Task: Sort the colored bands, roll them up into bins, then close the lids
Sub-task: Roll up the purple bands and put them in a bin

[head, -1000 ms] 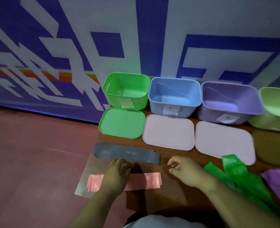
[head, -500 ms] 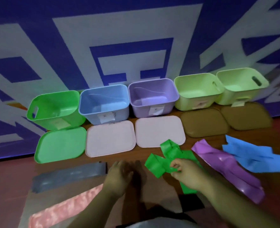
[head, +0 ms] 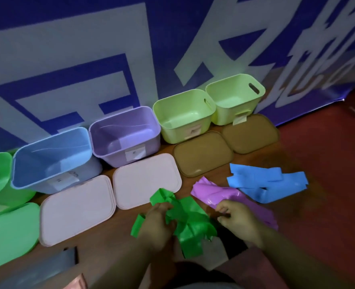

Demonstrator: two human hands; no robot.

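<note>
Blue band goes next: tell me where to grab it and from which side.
Probably pinch the blue band at the loose end pointing toward you, coming from the near side with the right hand. It lies in flat, overlapping folds, so an end offers the clearest edge to lift; that hand is nearest.

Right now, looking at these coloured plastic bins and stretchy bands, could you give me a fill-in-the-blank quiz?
1. The crumpled stretchy band gripped by the left hand is ___ in colour.
2. The flat rounded lid lying before the lilac plastic bin is pale ___.
3. The bright blue band lies just right of a neighbouring band coloured ___.
4. The yellow-green plastic bins at the row's right end number ___.

Missing words: green; pink; purple; two.
</note>
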